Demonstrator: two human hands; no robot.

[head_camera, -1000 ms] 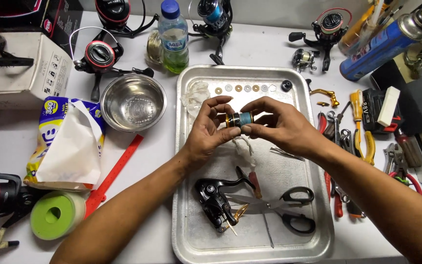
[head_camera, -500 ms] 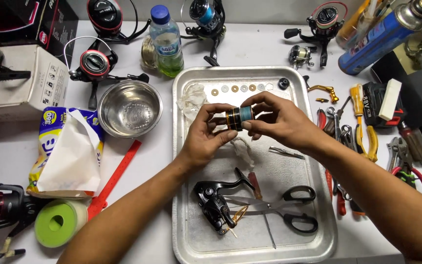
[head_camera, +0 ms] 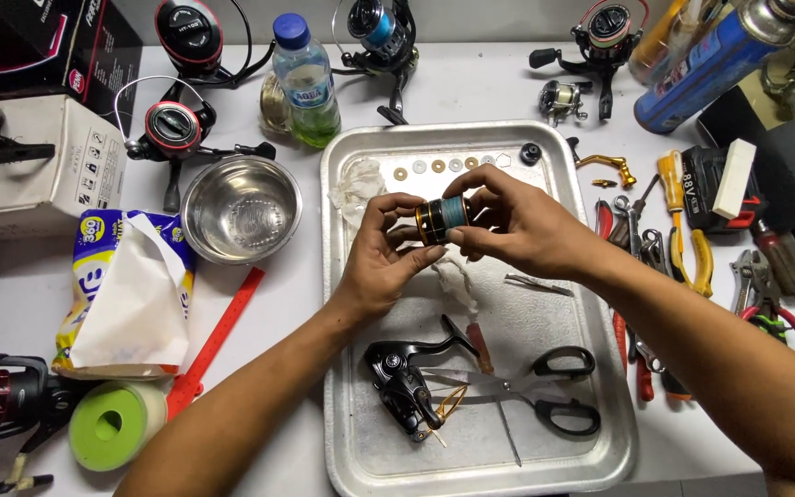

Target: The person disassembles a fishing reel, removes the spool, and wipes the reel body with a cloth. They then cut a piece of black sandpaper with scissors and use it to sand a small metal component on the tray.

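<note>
Both hands have barely shifted, staying raised over the metal tray (head_camera: pixel 591 276). Left hand (head_camera: pixel 381 262) and right hand (head_camera: pixel 517 225) together pinch the fishing reel spool (head_camera: pixel 443 219), above the tray's far half, beyond the scissors (head_camera: pixel 545 391).

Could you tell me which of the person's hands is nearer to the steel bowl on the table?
Left. The left hand grips the spool just right of the steel bowl; the right hand holds the spool's far side.

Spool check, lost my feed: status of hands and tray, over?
Left hand and right hand both gripping the spool. Held above metal tray. Reel body and scissors lie below, nothing obstructing.
</note>
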